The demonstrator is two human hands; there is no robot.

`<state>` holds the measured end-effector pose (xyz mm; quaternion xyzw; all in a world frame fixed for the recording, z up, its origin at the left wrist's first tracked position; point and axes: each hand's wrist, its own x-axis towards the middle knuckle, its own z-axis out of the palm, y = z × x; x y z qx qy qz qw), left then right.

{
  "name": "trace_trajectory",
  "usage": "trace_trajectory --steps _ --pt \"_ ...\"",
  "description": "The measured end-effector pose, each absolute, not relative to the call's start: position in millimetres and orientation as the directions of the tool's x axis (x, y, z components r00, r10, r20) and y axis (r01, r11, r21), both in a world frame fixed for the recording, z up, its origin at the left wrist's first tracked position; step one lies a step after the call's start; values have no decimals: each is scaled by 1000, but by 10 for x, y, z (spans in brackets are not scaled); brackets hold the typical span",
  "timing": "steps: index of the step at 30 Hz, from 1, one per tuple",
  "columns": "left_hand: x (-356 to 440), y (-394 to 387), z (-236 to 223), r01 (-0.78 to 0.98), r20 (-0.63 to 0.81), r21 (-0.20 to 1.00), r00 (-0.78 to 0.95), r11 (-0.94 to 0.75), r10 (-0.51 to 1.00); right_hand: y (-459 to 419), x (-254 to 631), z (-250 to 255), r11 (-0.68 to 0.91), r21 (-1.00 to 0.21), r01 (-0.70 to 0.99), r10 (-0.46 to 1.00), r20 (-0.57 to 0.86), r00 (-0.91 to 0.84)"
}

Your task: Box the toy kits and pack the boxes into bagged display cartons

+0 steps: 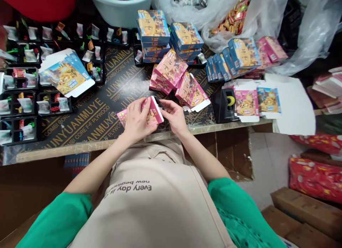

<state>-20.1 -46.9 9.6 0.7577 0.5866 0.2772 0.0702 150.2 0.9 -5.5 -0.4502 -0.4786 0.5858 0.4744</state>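
My left hand is wrapped round a small pink printed carton, holding it just above the dark plywood worktop. My right hand pinches at the carton's open right end, where a small black item shows at the mouth. Just beyond my hands lies a heap of pink cartons. Behind that stand two stacks of blue cartons.
Black compartment trays with small bagged pieces fill the left side. A stack of flat blue carton blanks rests on them. More blue and pink cartons, flat blanks, plastic bags and a pale tub crowd the back and right.
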Motion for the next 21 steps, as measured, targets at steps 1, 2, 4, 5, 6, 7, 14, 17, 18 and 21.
trace_trajectory --steps 1,2,4,5,6,7,14,17,18,21 --pt "-199 -474 94 858 341 410 172 -311 924 11 1492 -70 -86 -988 -125 986 -66 -151" --pt "-197 -479 89 865 343 386 187 -320 920 15 1485 -87 -79 -990 -117 986 -60 -156" --pt "-194 -488 74 877 339 350 209 -329 917 24 1477 -118 -76 -994 -81 986 -63 -155" --pt "-190 -492 67 882 334 341 211 -326 919 28 1474 -131 -77 -995 -58 987 -67 -147" --pt "-185 -495 61 886 329 338 204 -316 922 32 1469 -143 -75 -996 -37 988 -69 -140" --pt "-180 -498 56 890 322 340 192 -303 927 34 1462 -151 -71 -997 -25 988 -67 -137" --pt "-184 -466 56 871 308 412 143 -267 941 87 1470 -89 -92 -993 -75 976 -75 -202" --pt "-213 -441 73 850 326 454 121 -268 937 146 1545 -11 -167 -973 -159 945 -112 -306" --pt "-223 -436 80 847 330 456 122 -272 936 160 1566 5 -198 -964 -179 927 -124 -355" --pt "-251 -430 96 847 332 429 174 -313 927 164 1589 -2 -251 -952 -173 890 -156 -428"
